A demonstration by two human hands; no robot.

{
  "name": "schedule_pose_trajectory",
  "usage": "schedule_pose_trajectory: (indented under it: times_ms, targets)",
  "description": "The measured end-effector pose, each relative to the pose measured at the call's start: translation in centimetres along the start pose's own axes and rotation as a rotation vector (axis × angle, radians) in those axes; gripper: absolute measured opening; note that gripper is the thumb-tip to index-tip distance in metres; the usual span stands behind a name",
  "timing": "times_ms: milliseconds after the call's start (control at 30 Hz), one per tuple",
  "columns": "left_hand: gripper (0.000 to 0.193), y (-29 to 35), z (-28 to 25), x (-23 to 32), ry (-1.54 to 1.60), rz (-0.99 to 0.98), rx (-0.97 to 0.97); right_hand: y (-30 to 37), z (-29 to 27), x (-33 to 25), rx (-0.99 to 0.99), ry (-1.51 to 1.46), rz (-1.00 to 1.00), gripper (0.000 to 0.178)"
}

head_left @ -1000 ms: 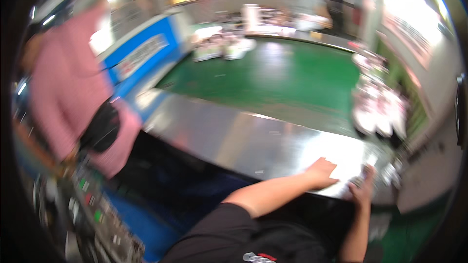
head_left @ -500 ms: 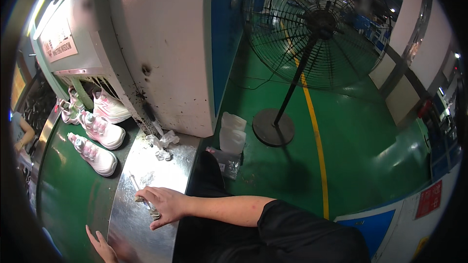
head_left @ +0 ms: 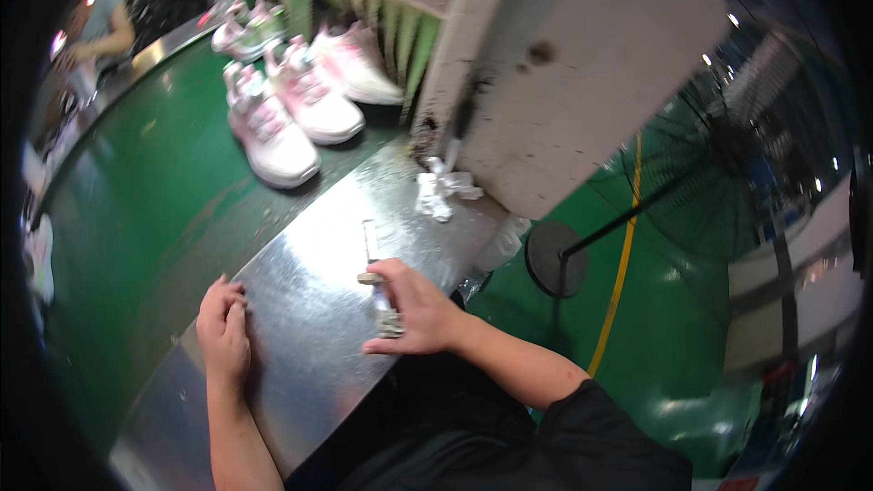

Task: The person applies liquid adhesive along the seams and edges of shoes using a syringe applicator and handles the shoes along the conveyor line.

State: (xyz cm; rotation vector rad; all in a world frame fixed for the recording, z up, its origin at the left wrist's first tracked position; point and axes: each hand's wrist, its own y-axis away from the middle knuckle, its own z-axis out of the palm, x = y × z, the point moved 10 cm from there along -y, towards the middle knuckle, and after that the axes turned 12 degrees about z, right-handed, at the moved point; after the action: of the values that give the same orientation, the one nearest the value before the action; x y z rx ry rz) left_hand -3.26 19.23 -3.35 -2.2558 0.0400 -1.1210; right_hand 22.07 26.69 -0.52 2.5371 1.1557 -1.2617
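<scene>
My right hand [head_left: 416,309] is closed around a slim pale tool [head_left: 370,241] with a thin tip, a brownish round part and a greyish lower end. Its exact kind does not show. The tool is held over the shiny metal table top [head_left: 314,273], tip pointing away from me. My left hand [head_left: 224,332] is at the table's left edge, beside the green belt. Its fingers are curled together, and nothing shows in them. Beyond my hands, several white-and-pink sneakers [head_left: 273,141] stand on the belt in front of a machine opening.
Crumpled white paper [head_left: 441,189] lies at the metal top's far end, against the pale machine housing [head_left: 582,64]. Green strips [head_left: 423,64] hang in the opening. A pedestal fan [head_left: 556,259] stands on the green floor at right. Another person [head_left: 100,41] is across the belt.
The view has swung left, so the sneakers and table appear further right. My left hand has come further into view, and its spread fingers have curled. My right hand still holds the slim tool.
</scene>
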Motion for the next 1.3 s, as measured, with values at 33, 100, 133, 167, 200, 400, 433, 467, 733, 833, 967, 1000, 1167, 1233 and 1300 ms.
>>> schedule_pose_trajectory:
  times_ms: [33,100,133,167,200,400,433,467,733,833,967,1000,1167,1233,1300]
  targets:
    - [0.01,0.1,-0.5,-0.4,-0.013,-0.042,0.026,0.3,0.2,0.3,-0.069,-0.018,0.066,0.089]
    - [0.008,0.5,-0.7,-0.3,-0.033,-0.032,-0.01,1.5,0.3,1.6,-0.131,-0.099,0.155,0.093]
    - [0.008,0.4,-0.5,0.0,-0.026,-0.055,-0.001,2.3,-0.2,2.6,-0.137,-0.168,0.205,0.095]
    - [0.009,0.4,-0.6,0.3,-0.03,-0.083,0.022,2.8,-0.3,3.3,-0.152,-0.241,0.239,0.097]
    - [0.009,0.5,-0.8,0.2,-0.034,-0.108,0.042,3.2,-0.4,3.8,-0.161,-0.314,0.274,0.099]
    - [0.011,0.8,-0.8,0.2,-0.049,-0.097,0.026,3.2,-1.1,4.5,-0.167,-0.53,0.37,0.1]
    - [0.012,0.9,-0.8,0.1,-0.042,-0.097,0.03,3.1,-1.0,4.6,-0.184,-0.532,0.406,0.1]
    - [0.012,0.9,-0.8,0.1,-0.042,-0.1,0.029,3.2,-0.8,4.7,-0.2,-0.534,0.442,0.1]
    - [0.012,0.7,-1.1,0.0,-0.041,-0.116,0.065,3.8,-1.2,4.0,-0.263,-1.045,0.517,0.107]
    - [0.012,0.8,-1.2,0.0,-0.055,-0.1,0.057,2.0,-1.3,4.6,-0.161,-1.645,0.422,0.095]
    - [0.012,1.0,-1.2,-0.2,-0.046,-0.132,0.064,2.0,-0.7,6.6,-0.051,-1.849,0.568,0.09]
    - [0.012,0.9,-1.2,-0.1,-0.043,-0.123,0.067,2.3,-0.5,7.1,-0.007,-1.886,0.607,0.089]
    - [0.012,0.8,-1.5,0.2,-0.046,-0.097,0.073,3.1,-0.9,7.4,0.067,-1.889,0.627,0.088]
    - [0.012,0.9,-1.5,0.1,-0.047,-0.109,0.07,3.4,-1.0,7.4,0.071,-1.903,0.624,0.087]
    - [0.011,0.9,-1.5,0.1,-0.045,-0.113,0.059,3.8,-1.1,7.5,0.102,-1.913,0.631,0.085]
